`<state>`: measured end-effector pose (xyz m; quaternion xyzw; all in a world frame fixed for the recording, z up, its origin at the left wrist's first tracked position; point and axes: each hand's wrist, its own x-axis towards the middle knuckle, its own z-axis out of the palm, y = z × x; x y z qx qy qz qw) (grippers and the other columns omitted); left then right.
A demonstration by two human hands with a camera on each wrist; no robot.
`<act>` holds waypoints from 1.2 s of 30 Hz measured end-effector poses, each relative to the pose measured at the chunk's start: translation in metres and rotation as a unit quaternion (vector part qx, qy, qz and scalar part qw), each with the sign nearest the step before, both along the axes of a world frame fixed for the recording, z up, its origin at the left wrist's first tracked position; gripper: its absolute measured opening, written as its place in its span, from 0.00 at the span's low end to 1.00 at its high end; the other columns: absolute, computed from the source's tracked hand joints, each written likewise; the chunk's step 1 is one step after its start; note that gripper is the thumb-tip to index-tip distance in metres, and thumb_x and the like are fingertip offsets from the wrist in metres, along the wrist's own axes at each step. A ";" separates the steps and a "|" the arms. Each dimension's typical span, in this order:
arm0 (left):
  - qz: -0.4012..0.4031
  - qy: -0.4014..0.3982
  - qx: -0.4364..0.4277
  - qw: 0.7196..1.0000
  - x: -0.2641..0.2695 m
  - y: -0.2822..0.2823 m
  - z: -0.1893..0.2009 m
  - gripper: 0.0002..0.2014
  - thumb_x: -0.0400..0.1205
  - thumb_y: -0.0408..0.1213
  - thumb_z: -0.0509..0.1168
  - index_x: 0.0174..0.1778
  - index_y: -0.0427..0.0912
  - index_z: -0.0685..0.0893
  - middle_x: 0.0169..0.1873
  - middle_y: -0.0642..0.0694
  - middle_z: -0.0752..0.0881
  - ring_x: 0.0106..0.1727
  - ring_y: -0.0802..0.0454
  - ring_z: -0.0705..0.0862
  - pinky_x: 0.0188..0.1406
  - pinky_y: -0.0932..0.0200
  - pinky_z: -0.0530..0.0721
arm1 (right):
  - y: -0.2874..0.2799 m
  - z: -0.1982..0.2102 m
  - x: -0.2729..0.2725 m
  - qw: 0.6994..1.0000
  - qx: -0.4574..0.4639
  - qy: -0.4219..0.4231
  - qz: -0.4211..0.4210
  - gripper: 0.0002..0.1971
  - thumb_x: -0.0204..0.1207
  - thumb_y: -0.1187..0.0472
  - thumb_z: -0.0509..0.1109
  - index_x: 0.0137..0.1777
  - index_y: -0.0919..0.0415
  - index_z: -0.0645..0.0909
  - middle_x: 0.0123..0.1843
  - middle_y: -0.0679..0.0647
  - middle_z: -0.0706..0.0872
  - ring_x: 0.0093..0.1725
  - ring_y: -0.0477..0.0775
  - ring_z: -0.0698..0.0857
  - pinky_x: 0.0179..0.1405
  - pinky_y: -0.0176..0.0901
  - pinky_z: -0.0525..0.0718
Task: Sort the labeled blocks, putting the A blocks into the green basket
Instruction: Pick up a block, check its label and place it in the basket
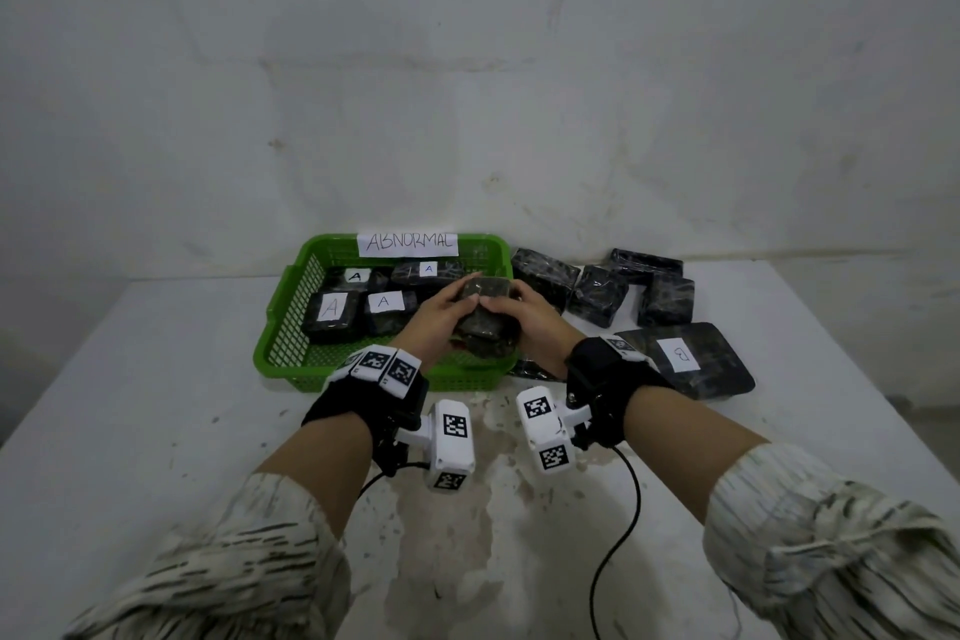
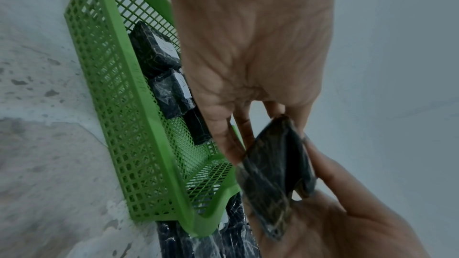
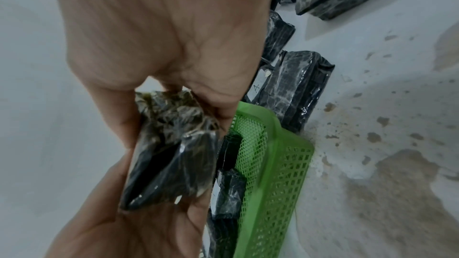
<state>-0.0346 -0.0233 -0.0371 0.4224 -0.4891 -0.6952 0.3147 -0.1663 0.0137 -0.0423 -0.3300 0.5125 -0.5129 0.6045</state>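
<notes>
Both hands hold one dark plastic-wrapped block (image 1: 485, 314) (image 2: 275, 176) (image 3: 171, 150) above the right front part of the green basket (image 1: 291, 307) (image 2: 104, 77) (image 3: 275, 156). My left hand (image 1: 441, 312) (image 2: 248, 66) grips its left side and my right hand (image 1: 524, 312) (image 3: 161, 36) grips its right side. No label shows on the held block. Several wrapped blocks with white A labels (image 1: 383, 301) lie inside the basket. A larger flat block marked B (image 1: 685, 359) lies on the table to the right.
A paper sign reading ABNORMAL (image 1: 408, 243) is fixed to the basket's far rim. Several unlabeled-looking dark blocks (image 1: 597, 294) are piled right of the basket near the wall. One block with an A tag (image 3: 288, 93) lies just outside the basket's right edge. The white table (image 1: 156, 431) is stained in front.
</notes>
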 end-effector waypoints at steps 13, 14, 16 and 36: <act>0.036 0.029 0.022 0.999 -0.001 -0.002 -0.002 0.19 0.84 0.26 0.56 0.72 0.35 0.73 0.52 0.39 0.84 0.51 0.46 0.82 0.49 0.55 0.81 | 0.000 0.001 -0.001 0.999 0.018 -0.039 0.008 0.29 0.75 0.72 0.72 0.76 0.66 0.67 0.70 0.65 0.80 0.68 0.64 0.81 0.69 0.57 0.79; 0.048 0.027 0.024 0.998 -0.002 -0.003 -0.003 0.20 0.84 0.27 0.57 0.73 0.36 0.72 0.55 0.38 0.82 0.54 0.45 0.81 0.47 0.56 0.81 | 0.000 0.000 -0.002 0.999 0.019 -0.031 0.010 0.30 0.75 0.71 0.72 0.76 0.66 0.67 0.70 0.64 0.80 0.68 0.64 0.81 0.70 0.58 0.79; 0.067 0.023 0.023 0.997 -0.002 -0.003 -0.002 0.20 0.85 0.30 0.58 0.74 0.38 0.72 0.59 0.38 0.81 0.58 0.44 0.80 0.47 0.57 0.83 | -0.001 0.001 -0.002 1.000 0.025 -0.003 0.014 0.33 0.76 0.66 0.74 0.79 0.61 0.65 0.72 0.62 0.79 0.70 0.63 0.79 0.73 0.60 0.75; -0.005 -0.042 -0.001 0.999 0.002 0.001 -0.002 0.15 0.85 0.43 0.58 0.65 0.41 0.80 0.52 0.44 0.84 0.53 0.49 0.81 0.53 0.55 0.78 | -0.009 -0.009 -0.009 0.995 0.021 0.099 0.014 0.38 0.75 0.52 0.75 0.82 0.61 0.63 0.72 0.59 0.79 0.67 0.57 0.81 0.57 0.46 0.83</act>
